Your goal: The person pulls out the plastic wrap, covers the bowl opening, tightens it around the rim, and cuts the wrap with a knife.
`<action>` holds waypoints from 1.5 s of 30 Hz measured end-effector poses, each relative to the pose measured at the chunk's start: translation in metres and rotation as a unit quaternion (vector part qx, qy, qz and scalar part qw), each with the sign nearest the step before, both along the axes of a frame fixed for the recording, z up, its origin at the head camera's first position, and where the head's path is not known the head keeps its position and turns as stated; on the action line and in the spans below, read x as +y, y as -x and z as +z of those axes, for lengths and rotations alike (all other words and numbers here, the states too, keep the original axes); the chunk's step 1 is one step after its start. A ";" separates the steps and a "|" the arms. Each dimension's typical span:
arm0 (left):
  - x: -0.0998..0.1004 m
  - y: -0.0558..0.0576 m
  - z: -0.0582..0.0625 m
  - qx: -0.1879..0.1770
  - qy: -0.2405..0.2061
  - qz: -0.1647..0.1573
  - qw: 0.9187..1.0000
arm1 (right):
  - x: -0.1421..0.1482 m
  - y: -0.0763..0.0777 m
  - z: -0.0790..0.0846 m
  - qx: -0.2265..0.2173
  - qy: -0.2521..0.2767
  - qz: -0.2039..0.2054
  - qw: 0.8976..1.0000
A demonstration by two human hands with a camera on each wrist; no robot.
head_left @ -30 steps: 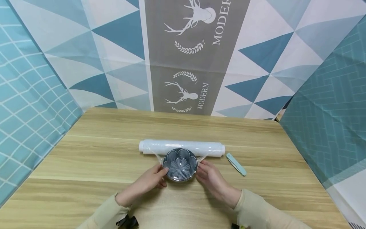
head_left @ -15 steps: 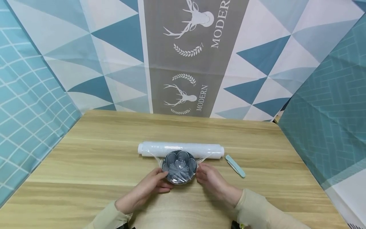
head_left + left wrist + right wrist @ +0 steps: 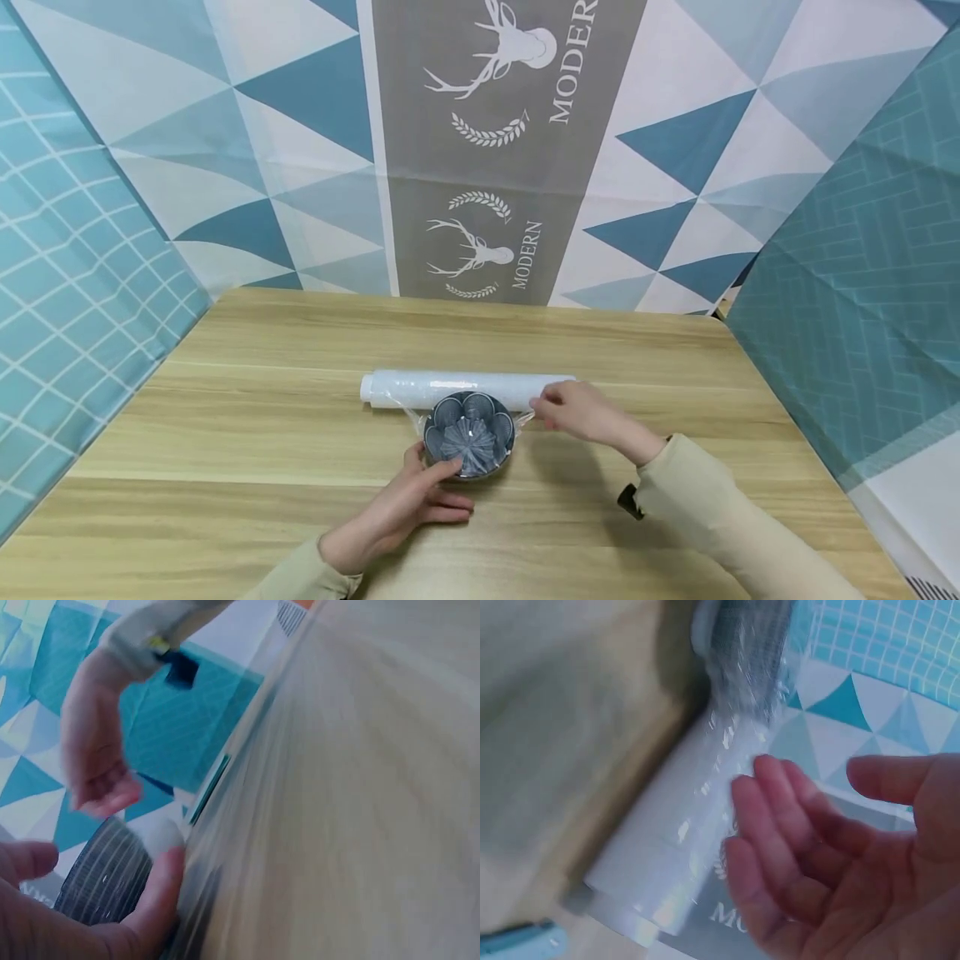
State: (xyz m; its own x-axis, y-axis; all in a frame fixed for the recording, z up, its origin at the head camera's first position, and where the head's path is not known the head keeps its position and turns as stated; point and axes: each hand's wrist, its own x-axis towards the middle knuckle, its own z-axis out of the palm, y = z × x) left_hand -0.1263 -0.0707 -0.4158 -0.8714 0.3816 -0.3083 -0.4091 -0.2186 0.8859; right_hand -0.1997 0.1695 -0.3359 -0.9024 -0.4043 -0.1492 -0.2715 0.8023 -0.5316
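A dark bowl (image 3: 468, 433) with a petal-like pattern stands mid-table, clear cling film (image 3: 411, 415) over it and stretching back to the white cling film roll (image 3: 435, 388). My left hand (image 3: 408, 502) holds the bowl at its near left side, thumb over the rim and fingers low in front; in the left wrist view, thumb and fingers straddle the bowl (image 3: 105, 874). My right hand (image 3: 581, 410) hovers by the roll's right end, covering it in the head view. In the right wrist view its fingers (image 3: 776, 840) are loosely bent with nothing between them, beside the roll (image 3: 667, 817).
A light teal folding cutter (image 3: 521, 941) lies past the roll's right end; the right arm hides it in the head view. The wooden table (image 3: 225, 433) is bounded by patterned cloth (image 3: 315, 150) at the back and both sides.
My right hand has left the bowl's right side and moved up and right to the roll's end. My left thumb has slid further over the rim, its fingers reaching further right.
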 end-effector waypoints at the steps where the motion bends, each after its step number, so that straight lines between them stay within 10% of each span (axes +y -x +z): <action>1: 0.002 0.000 -0.001 -0.004 -0.009 0.005 1.000 | -0.001 0.004 0.002 0.013 0.007 0.000 1.000; 10: 0.008 -0.001 -0.008 -0.006 -0.037 0.028 0.999 | -0.018 0.044 -0.003 0.151 -0.068 0.057 0.985; 26: 0.010 -0.004 -0.011 0.013 -0.043 0.009 0.999 | -0.034 0.073 -0.037 0.005 -0.126 0.114 0.985; 45: 0.007 -0.005 -0.010 0.026 -0.028 0.006 0.999 | -0.036 0.075 -0.038 0.020 -0.101 0.102 0.989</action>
State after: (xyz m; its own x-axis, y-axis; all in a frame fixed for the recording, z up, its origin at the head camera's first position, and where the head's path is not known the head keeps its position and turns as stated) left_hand -0.1212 -0.0634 -0.4260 -0.8906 0.3853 -0.2418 -0.3601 -0.2725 0.8922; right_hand -0.2746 0.1335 -0.3735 -0.8115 -0.5448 -0.2112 -0.4571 0.8171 -0.3512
